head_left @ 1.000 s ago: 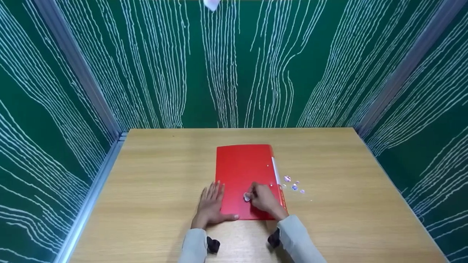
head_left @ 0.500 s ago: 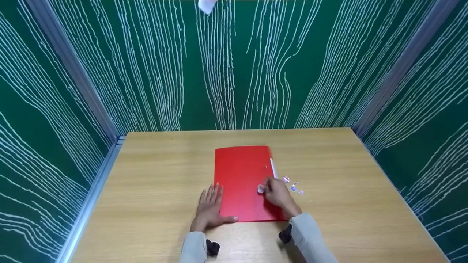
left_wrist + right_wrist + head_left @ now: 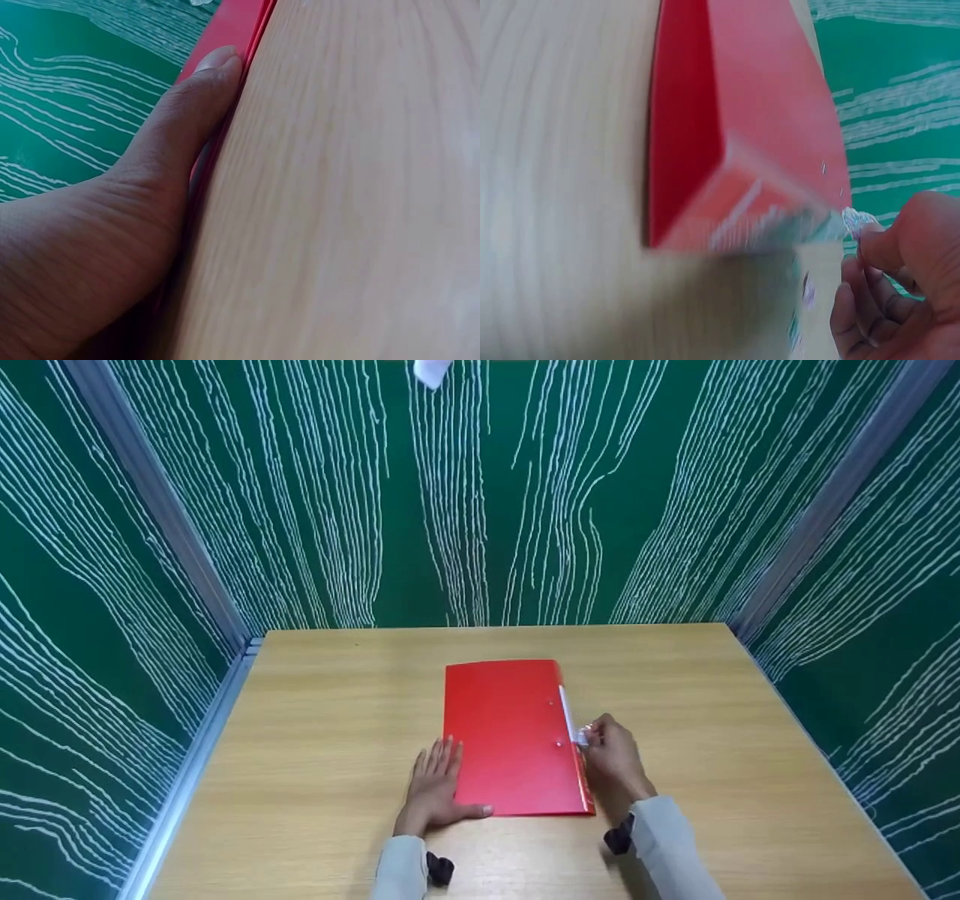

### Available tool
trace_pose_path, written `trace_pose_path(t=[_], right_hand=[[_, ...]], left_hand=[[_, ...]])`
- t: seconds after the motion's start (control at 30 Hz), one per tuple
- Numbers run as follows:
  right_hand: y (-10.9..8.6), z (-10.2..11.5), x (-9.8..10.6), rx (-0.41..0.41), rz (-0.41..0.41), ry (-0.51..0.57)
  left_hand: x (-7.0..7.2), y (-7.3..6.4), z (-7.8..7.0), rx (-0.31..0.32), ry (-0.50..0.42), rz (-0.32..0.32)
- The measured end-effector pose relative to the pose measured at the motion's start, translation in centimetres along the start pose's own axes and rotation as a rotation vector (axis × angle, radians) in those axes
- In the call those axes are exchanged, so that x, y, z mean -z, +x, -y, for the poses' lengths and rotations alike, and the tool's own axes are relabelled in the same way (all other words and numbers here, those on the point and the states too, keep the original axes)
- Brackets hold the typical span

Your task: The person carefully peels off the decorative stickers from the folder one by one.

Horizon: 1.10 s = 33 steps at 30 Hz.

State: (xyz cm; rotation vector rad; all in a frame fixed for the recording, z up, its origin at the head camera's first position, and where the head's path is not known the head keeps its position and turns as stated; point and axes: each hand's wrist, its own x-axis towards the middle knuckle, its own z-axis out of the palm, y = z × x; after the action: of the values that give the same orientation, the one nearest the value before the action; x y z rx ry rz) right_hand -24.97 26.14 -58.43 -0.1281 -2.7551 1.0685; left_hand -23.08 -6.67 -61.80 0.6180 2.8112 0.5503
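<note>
A red file folder (image 3: 510, 727) lies flat on the wooden table, its labelled spine (image 3: 757, 210) facing right. My left hand (image 3: 433, 795) rests on its lower left corner with the fingers straight. In the left wrist view the thumb (image 3: 214, 71) presses along the folder's bottom edge. My right hand (image 3: 616, 754), just beyond the spine, pinches a small crumpled whitish piece (image 3: 857, 220) between thumb and fingers. I cannot tell whether it is paper or plastic. Small shiny scraps (image 3: 808, 291) lie on the table beside the spine, mostly behind the right hand in the head view.
Wooden table (image 3: 337, 735) stretches around the folder on every side. Green walls (image 3: 405, 547) with white wavy lines stand behind and at both sides. A white object (image 3: 432, 371) shows at the top edge. Black wrist mounts (image 3: 440, 870) sit under both sleeves.
My right hand has moved right across the folder with the crumpled piece, from its lower middle to past the spine. It now covers the scraps there. The left hand has stayed in place.
</note>
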Motion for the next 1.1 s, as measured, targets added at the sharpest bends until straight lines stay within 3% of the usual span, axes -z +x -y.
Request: trace_pose_path(t=[0.2,0.4,0.57,0.8,1.1], right_hand=[[-0.1,-1.3,1.7,-0.118,0.025,0.040],[-0.4,-2.1,2.6,-0.264,0.066,0.112],[-0.3,-3.0,3.2,-0.257,0.040,0.064],[-0.2,-4.6,3.5,-0.161,-0.056,-0.039],[-0.5,-5.3,3.2,-0.260,-0.027,0.014]], left_hand=[[0.1,0.1,0.1,-0.002,0.001,-0.003],[-0.8,0.4,0.5,-0.003,0.022,-0.007],[-1.0,0.5,0.6,-0.001,0.040,-0.009],[-0.5,0.3,0.4,-0.009,-0.020,-0.001],[-0.8,0.1,0.5,0.003,-0.008,-0.014]])
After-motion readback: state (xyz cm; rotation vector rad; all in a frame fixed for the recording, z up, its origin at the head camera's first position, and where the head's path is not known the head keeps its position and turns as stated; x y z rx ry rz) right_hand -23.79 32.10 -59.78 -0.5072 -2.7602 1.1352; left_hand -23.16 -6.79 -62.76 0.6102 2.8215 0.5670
